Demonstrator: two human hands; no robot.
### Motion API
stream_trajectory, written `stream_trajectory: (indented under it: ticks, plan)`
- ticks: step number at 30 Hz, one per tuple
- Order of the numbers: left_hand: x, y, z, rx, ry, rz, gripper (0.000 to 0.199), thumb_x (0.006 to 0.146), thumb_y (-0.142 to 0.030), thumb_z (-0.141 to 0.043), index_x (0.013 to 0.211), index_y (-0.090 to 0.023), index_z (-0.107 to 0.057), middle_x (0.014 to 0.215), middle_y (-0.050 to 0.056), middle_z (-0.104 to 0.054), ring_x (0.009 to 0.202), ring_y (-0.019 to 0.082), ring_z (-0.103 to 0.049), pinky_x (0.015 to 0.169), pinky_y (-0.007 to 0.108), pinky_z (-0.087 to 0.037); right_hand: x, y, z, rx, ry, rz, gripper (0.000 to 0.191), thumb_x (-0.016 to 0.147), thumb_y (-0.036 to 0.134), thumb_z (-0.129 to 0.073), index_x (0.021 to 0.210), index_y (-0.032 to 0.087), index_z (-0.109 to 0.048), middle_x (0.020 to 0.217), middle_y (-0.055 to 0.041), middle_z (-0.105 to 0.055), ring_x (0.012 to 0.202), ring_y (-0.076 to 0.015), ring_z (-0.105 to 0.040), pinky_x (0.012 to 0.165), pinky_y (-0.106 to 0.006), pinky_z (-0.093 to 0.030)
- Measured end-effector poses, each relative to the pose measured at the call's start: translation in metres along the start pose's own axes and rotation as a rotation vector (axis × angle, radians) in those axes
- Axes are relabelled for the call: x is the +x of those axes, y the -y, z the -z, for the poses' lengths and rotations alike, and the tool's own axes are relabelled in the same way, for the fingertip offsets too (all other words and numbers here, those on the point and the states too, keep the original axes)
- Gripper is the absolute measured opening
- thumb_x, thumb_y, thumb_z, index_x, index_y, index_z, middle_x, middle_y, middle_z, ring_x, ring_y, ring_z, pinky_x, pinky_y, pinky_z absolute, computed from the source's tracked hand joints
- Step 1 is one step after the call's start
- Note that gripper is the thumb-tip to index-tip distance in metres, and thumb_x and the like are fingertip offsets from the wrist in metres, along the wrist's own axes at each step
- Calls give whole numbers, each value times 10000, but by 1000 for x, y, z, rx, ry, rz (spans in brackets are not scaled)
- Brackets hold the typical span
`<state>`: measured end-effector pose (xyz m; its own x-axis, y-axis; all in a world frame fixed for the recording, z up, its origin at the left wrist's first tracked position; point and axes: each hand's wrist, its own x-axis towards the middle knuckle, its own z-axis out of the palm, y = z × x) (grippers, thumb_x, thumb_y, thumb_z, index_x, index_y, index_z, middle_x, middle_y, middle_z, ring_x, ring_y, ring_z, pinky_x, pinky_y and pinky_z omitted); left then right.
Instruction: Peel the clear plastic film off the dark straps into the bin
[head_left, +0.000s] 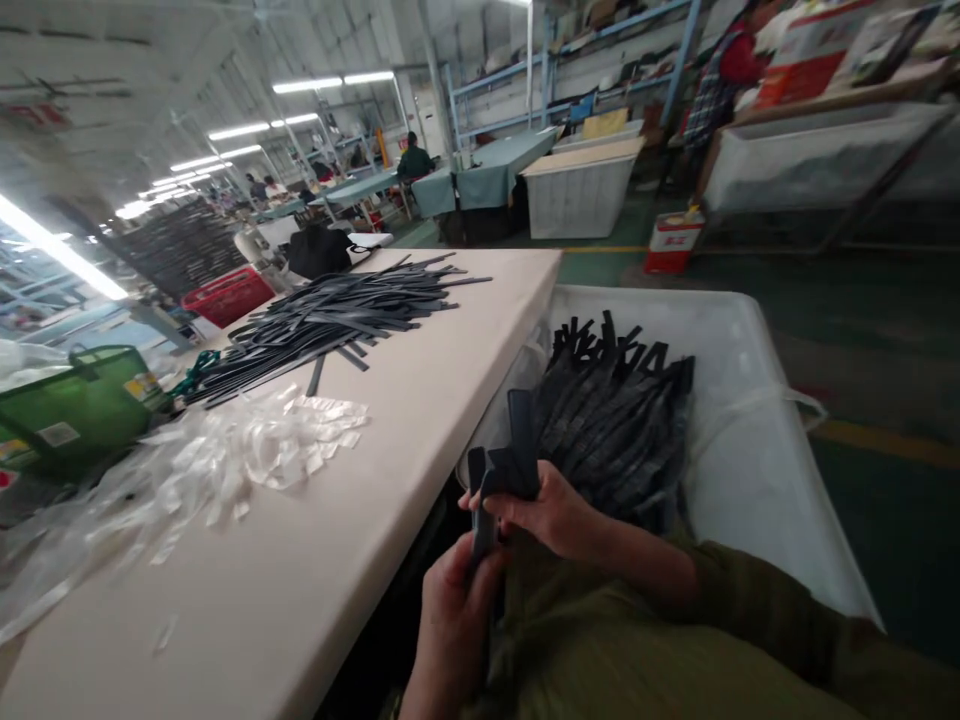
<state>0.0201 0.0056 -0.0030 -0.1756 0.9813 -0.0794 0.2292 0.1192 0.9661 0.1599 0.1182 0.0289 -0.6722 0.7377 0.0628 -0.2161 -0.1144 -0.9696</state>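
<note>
My left hand [457, 605] is closed around the lower end of some dark strips [523, 430], the fingers curled and the thumb up against them. My right hand [561, 512] pinches the same strips higher up, thumb over the near side, with a few ends sticking up above my fingers. How many pieces I hold between the two, I cannot tell. My olive sleeve [772, 595] runs back to the right.

Just beyond my hands, to the right, a white bin [761, 430] holds a thick bundle of black strips [611, 430], ends uppermost at the far side. On my left is the pale tabletop [405, 490], with crumpled translucent strips [274, 435] spread across it and, farther along, a loose heap of dark grey strips [352, 310]. A green bag [90, 405] sits at the table's left side, and a red basket [229, 295] is behind the heap.

Past the table, a red and white can [673, 242] stands on the green floor near another white bin [581, 195]. Farther off, a person in dark green [415, 160] sits by long covered tables, under rows of tube lights [307, 86].
</note>
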Motion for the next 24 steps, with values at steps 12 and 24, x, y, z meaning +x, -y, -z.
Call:
stream_trajectory:
  ticks: [12,24]
  plan:
    - [-11,23,-26,30,146,-153,370,845,-527,-645,1076,-253,-737,1090,99,-729,1005,282,-662,920,373,-516,-35,72,71,-261,-417,301,275,823,489,-744,822,215,-762,880,-65,-775,604,-148,-641,484,-245,-508]
    - [-25,94,-20,-61,4,155,675,814,-644,-604,1314,-191,-585,1293,160,-649,1068,268,-662,955,366,-524,24,95,209,-812,-1120,497,329,897,372,-607,1059,116,-735,1010,-103,-762,637,-134,-651,581,-250,-539]
